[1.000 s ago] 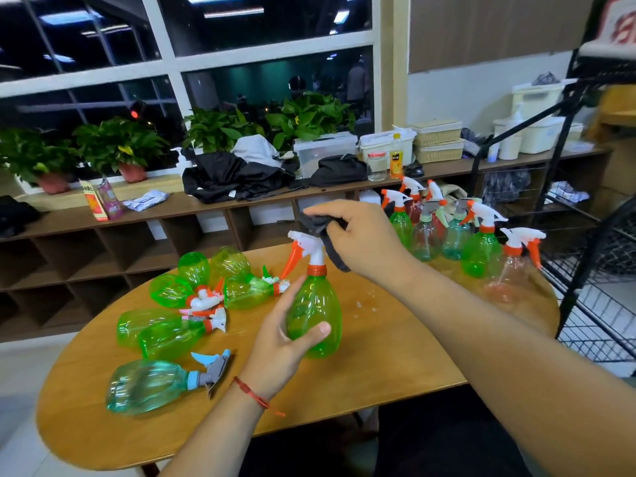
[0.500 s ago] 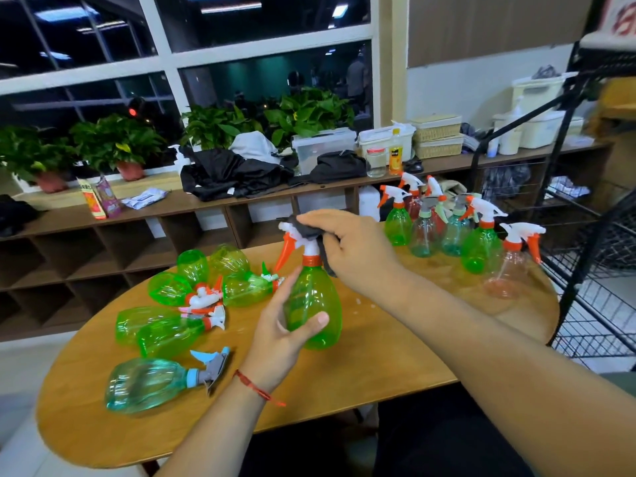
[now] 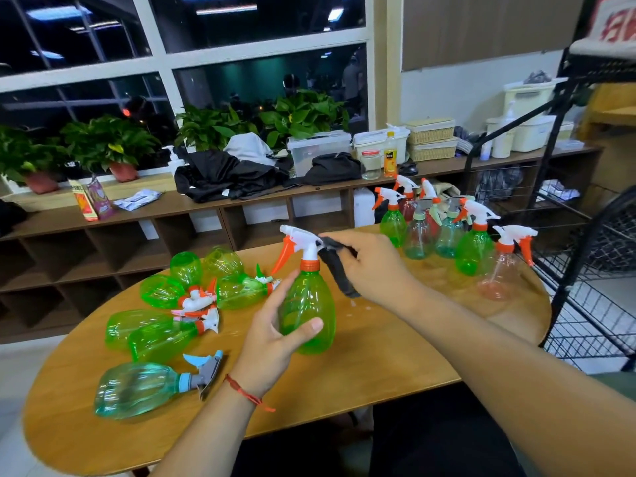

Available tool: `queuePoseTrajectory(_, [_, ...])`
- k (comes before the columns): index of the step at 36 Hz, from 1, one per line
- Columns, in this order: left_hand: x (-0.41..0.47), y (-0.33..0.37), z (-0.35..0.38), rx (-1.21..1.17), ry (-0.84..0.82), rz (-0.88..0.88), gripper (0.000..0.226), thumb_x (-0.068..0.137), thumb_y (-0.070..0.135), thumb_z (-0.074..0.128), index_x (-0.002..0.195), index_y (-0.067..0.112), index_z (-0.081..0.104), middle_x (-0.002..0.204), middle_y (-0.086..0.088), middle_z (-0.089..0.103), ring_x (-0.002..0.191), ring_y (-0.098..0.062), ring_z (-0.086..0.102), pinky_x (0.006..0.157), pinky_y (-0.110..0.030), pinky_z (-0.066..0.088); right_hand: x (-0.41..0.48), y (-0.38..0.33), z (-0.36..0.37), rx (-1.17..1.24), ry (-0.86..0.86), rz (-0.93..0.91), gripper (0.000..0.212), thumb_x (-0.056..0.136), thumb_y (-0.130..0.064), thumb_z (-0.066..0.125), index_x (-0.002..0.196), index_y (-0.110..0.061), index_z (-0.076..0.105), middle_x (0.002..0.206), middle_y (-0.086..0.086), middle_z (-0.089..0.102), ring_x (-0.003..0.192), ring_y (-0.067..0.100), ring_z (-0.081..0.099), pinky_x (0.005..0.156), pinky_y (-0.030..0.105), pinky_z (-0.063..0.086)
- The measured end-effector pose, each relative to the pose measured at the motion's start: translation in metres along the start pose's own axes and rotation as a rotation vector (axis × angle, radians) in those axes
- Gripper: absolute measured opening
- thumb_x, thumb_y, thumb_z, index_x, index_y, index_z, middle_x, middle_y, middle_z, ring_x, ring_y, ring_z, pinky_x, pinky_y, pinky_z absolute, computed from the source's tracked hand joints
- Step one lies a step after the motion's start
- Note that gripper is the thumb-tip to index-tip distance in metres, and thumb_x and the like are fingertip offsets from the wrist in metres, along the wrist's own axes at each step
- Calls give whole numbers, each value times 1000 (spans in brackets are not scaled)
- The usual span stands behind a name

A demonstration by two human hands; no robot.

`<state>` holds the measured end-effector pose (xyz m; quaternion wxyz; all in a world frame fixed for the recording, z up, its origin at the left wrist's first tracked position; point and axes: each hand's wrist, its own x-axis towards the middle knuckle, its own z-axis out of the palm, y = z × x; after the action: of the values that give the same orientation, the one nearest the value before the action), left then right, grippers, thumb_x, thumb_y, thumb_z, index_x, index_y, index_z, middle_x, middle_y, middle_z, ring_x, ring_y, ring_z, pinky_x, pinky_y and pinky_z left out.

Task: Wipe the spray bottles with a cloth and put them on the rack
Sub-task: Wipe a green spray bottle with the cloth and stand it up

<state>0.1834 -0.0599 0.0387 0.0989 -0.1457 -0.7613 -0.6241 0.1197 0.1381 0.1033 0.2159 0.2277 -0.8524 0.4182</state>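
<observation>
Drawn rightward, the dark cloth [image 3: 339,270] is pinched by the right hand [image 3: 375,266] beside the neck of the green spray bottle [image 3: 309,311], gripped upright at mid-bench [image 3: 378,366] by the left hand [image 3: 275,342] for wiping.

Office; cubby shelves [image 3: 103,256], storage bins [image 3: 318,149]

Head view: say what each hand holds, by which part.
Left hand grips the green spray bottle round its body; right hand pinches the dark cloth at its upper end.
</observation>
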Motion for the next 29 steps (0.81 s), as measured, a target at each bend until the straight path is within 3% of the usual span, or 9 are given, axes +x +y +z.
queuePoseTrajectory(1, [1, -1, 0, -3, -4, -2, 75, 91, -5, 75, 152, 25, 43, 123, 50, 61, 116, 29, 53, 88, 0, 45, 1, 2, -3, -7, 9, 9, 44, 103, -1, 53, 136, -22, 72, 128, -5, 75, 110, -2, 63, 101, 23, 54])
queuePoseTrajectory(5, [11, -6, 0, -58, -11, -16, 77, 90, 1, 79, 154, 28, 45, 142, 22, 59, 121, 17, 59, 90, -7, 51, 7, 5, -16, 47, 49, 76, 42, 106, -4, 53, 137, -25, 71, 123, -15, 70, 106, -7, 58, 86, 0, 42])
queuePoseTrajectory(8, [18, -13, 1, -71, -16, -55, 80, 85, 20, 90, 152, 40, 50, 144, 21, 64, 133, -4, 61, 101, -25, 56, 10, 10, -19, 144, 27, 128, 43, 105, -2, 54, 137, -26, 70, 127, -15, 69, 117, -3, 59, 93, 2, 42])
queuePoseTrajectory(13, [27, -16, 13, -132, -90, -115, 87, 74, 38, 89, 152, 41, 51, 147, 15, 64, 137, -17, 61, 111, -45, 53, 5, 25, -23, 364, -7, 238, 42, 99, 1, 65, 134, -21, 73, 125, -16, 72, 117, -10, 63, 105, 15, 45])
queuePoseTrajectory(16, [33, -20, 23, -116, -179, -127, 87, 78, 35, 87, 155, 37, 48, 148, 12, 64, 137, -15, 61, 111, -42, 53, -3, 41, -31, 441, 46, 284, 36, 94, -7, 77, 128, -20, 76, 121, -12, 76, 115, 0, 69, 107, 28, 52])
queuePoseTrajectory(19, [40, -26, 36, -80, -303, -104, 76, 91, 10, 81, 156, 25, 43, 137, 28, 67, 128, 5, 62, 99, -18, 53, -15, 54, -43, 499, 70, 339, 29, 93, -10, 80, 118, -24, 78, 114, -9, 80, 110, 8, 73, 100, 35, 60])
queuePoseTrajectory(21, [47, -25, 48, -90, -379, -87, 70, 94, -5, 69, 151, 27, 44, 128, 37, 67, 122, 14, 61, 94, -10, 51, -22, 63, -54, 498, 94, 376, 26, 93, -10, 80, 115, -24, 79, 109, -8, 81, 104, 10, 75, 94, 35, 62])
queuePoseTrajectory(25, [69, -30, 75, -47, -447, -65, 71, 95, -8, 67, 150, 31, 44, 132, 36, 66, 125, 10, 61, 98, -12, 50, -34, 79, -73, 492, 182, 418, 23, 93, -9, 79, 113, -20, 78, 104, -5, 82, 97, 14, 76, 90, 39, 61])
queuePoseTrajectory(29, [91, -36, 109, -48, -446, -53, 82, 92, 17, 83, 160, 31, 41, 146, 16, 63, 133, -3, 61, 107, -23, 52, -40, 100, -85, 430, 327, 426, 23, 92, -12, 81, 110, -27, 78, 104, -9, 80, 101, 15, 75, 90, 40, 62])
